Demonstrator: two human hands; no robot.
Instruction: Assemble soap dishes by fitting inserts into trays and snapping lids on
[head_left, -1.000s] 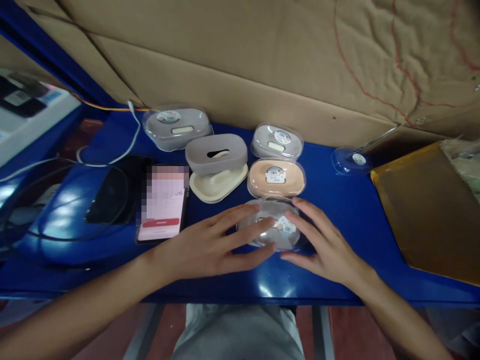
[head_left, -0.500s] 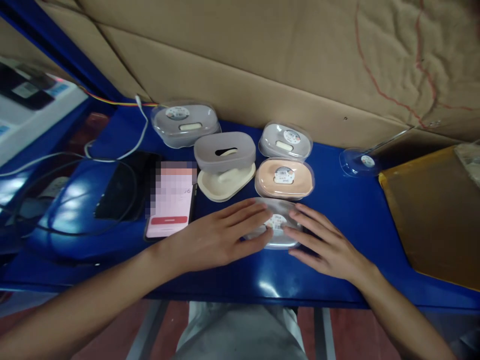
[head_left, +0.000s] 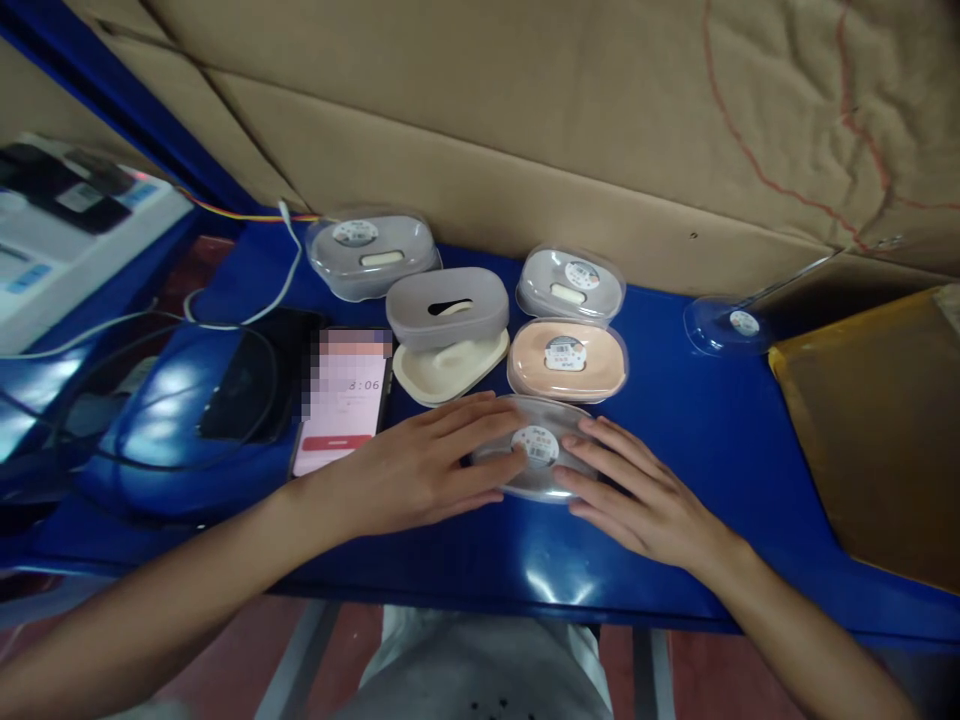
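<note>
A grey soap dish (head_left: 551, 485) under a clear plastic cover with a round label lies flat on the blue table before me. My left hand (head_left: 435, 465) rests on its left end, fingers stretched out over the cover. From the right, my right hand (head_left: 637, 490) touches the other end with fingers spread. Just behind sits a peach soap dish (head_left: 525, 358) in its own clear cover. To the left, an uncovered grey dish top (head_left: 487, 310) with a slot leans on a cream tray (head_left: 427, 380).
Covered grey dishes (head_left: 409, 265) stand at the back. A phone (head_left: 345, 405) with a lit screen and cables (head_left: 289, 265) lie left. On the right are a loose clear cover (head_left: 712, 325) and a yellowish package (head_left: 870, 430). Brown cardboard (head_left: 487, 120) lines the back.
The covered grey dish under my hands has shifted slightly left, and both hands have moved with it. More of its label shows between my fingers. The view has turned a little.
</note>
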